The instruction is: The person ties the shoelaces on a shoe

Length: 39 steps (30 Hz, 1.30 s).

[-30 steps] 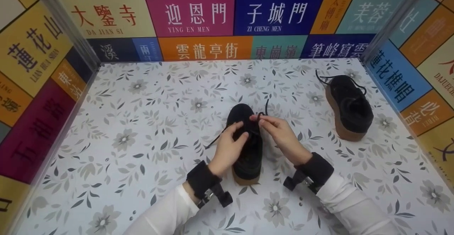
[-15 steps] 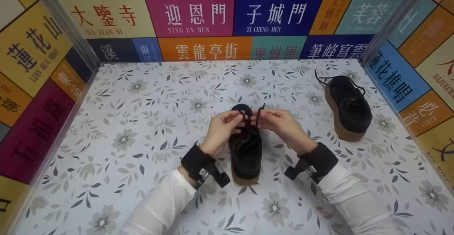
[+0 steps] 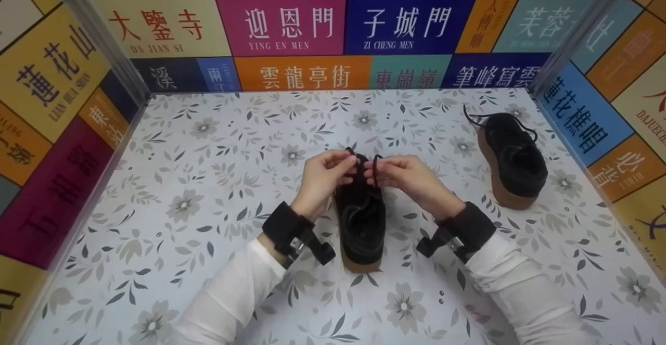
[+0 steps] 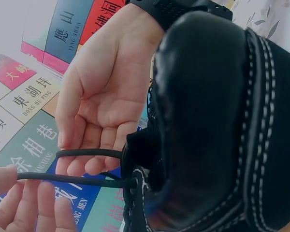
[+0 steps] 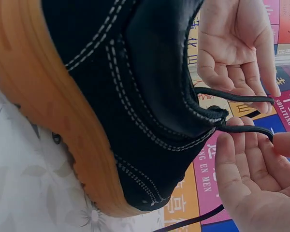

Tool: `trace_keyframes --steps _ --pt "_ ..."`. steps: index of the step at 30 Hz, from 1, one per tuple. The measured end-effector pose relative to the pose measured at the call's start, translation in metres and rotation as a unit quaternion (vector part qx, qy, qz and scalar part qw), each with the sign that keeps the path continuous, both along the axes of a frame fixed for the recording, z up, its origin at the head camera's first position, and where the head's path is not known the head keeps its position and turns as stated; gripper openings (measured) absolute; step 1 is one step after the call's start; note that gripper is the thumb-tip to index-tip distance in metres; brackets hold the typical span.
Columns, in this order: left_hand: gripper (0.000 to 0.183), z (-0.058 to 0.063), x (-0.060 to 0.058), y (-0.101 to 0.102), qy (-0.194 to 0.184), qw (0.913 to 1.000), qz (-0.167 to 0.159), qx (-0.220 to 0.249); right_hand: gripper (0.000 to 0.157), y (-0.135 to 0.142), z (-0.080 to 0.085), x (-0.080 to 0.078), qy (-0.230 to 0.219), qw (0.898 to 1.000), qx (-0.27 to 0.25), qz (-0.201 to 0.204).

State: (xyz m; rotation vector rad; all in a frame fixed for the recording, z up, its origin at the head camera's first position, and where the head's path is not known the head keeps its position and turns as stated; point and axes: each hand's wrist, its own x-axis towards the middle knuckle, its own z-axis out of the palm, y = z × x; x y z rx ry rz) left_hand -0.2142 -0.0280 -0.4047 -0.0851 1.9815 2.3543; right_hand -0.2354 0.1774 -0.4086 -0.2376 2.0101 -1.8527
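Observation:
A black shoe (image 3: 363,230) with a brown sole stands upright on the floral surface, toe away from me. My left hand (image 3: 318,182) pinches one black shoelace (image 4: 77,179) between thumb and fingers above the front of the shoe. Opposite it, my right hand (image 3: 416,181) pinches the other shoelace (image 5: 246,128). In the right wrist view both laces run taut from the top of the shoe's opening to the thumbs. The fingertips of the two hands nearly meet in the head view, and they hide part of the toe.
A second black shoe (image 3: 515,160) with loose laces stands at the right, toe away. Panels with coloured lettering (image 3: 291,22) close off the back and both sides. A black band with a small camera (image 3: 296,238) sits on each wrist.
My left hand has left the shoe's upper and taken hold of a shoelace. Both hands have moved slightly away from me, lifting the laces over the toe. Neither shoe has visibly moved.

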Motion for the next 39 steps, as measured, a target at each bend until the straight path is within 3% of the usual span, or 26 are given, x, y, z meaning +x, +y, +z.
trace_keyframes --steps 7,12,19,25,30,39 --pt "0.023 0.005 0.000 0.002 0.029 0.9994 0.018 0.010 0.035 -0.005 0.001 0.000 0.014 1.000 0.005 0.008" --pt "0.018 0.006 -0.001 0.005 0.088 0.9947 -0.004 -0.054 0.035 -0.007 0.001 0.000 0.035 0.999 0.016 0.013" --pt "0.015 0.008 -0.005 0.009 0.191 0.9713 -0.035 -0.138 0.035 -0.004 0.003 -0.001 0.042 0.998 0.021 0.031" --pt "0.015 0.008 -0.012 0.012 0.250 0.9470 -0.048 -0.196 0.025 -0.001 0.004 -0.003 0.058 0.995 0.039 0.067" --pt "0.017 0.009 -0.019 0.014 0.261 0.9348 -0.061 -0.233 0.025 0.002 0.004 -0.003 0.073 0.992 0.055 0.091" --pt "0.024 0.012 -0.030 0.017 0.233 0.9280 -0.114 -0.267 0.023 0.002 0.000 -0.002 0.095 0.989 0.066 0.088"
